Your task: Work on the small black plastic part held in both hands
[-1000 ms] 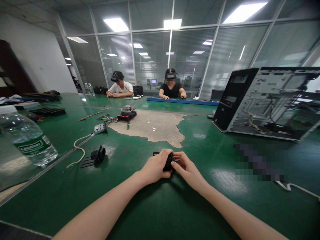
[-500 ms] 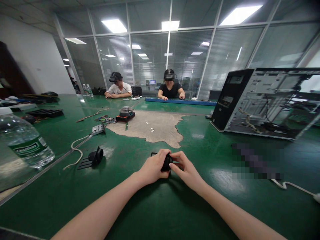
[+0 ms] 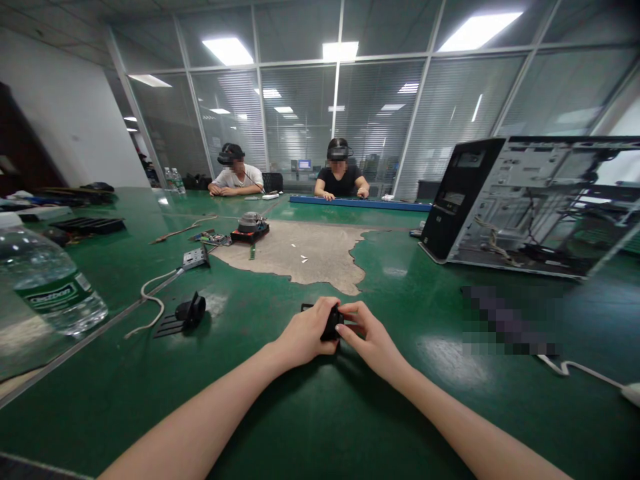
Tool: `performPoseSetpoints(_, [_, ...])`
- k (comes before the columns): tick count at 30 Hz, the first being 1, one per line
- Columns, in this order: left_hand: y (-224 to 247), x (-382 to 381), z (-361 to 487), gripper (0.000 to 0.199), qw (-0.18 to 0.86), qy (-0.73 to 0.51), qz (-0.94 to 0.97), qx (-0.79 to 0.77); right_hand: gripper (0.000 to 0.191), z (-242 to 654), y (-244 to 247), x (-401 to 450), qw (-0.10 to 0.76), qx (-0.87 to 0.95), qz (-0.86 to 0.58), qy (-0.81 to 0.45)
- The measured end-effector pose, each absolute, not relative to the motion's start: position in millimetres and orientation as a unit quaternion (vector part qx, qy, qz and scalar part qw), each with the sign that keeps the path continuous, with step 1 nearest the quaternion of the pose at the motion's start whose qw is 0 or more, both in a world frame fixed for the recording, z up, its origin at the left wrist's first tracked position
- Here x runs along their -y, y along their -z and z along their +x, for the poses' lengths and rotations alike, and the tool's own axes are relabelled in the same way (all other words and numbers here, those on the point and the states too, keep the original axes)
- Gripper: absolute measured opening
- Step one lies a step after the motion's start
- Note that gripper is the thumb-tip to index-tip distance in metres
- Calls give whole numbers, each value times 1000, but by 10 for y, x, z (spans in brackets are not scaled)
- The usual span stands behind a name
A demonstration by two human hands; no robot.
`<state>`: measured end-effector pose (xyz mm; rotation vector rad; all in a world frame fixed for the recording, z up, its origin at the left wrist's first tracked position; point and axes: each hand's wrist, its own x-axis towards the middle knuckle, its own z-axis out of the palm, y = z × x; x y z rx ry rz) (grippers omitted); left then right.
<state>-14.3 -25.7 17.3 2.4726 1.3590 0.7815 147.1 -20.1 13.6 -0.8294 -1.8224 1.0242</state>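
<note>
A small black plastic part (image 3: 332, 328) is held just above the green table, in front of me. My left hand (image 3: 306, 332) is closed around it from the left, covering most of it. A thin black edge of it sticks out beyond the left fingers. My right hand (image 3: 366, 331) pinches its right side, with the thumb and fingertips pressed on it. The part's exact kind is hidden by the fingers. To the left lies a black plastic piece (image 3: 193, 311) with a round collar and flat prongs.
An open computer case (image 3: 465, 207) stands at the right. A water bottle (image 3: 55, 287) is on the left. Beyond my hands are a bare torn patch (image 3: 320, 250), a fan cooler (image 3: 251, 228) and a metal bracket with cable (image 3: 195, 257). Two people sit across the table.
Both hands keep their grip on the black plastic part, almost in the same place. The whole view has shifted very slightly.
</note>
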Motion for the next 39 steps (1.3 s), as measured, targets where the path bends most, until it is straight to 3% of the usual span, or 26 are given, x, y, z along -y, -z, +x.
performPoseSetpoints(5, [-189, 268, -142, 60, 114, -265, 841, -458, 23, 1476, -154, 216, 399, 730, -343, -437])
performPoseSetpoints(11, [-189, 267, -146, 59, 119, -266, 838, -460, 14, 1490, -110, 205, 451, 749, -312, -372])
performPoseSetpoints(20, [-200, 271, -143, 62, 109, -248, 837, -475, 25, 1505, -157, 196, 390, 713, -317, -489])
performPoseSetpoints(26, [-190, 272, -142, 62, 110, -257, 838, -468, 22, 1511, -169, 200, 429, 733, -302, -433])
performPoseSetpoints(32, [-188, 273, -137, 58, 106, -254, 836, -474, 18, 1485, -163, 154, 431, 695, -338, -464])
performPoseSetpoints(39, [-196, 271, -150, 62, 97, -248, 839, -475, 24, 1542, -173, 171, 372, 727, -323, -479])
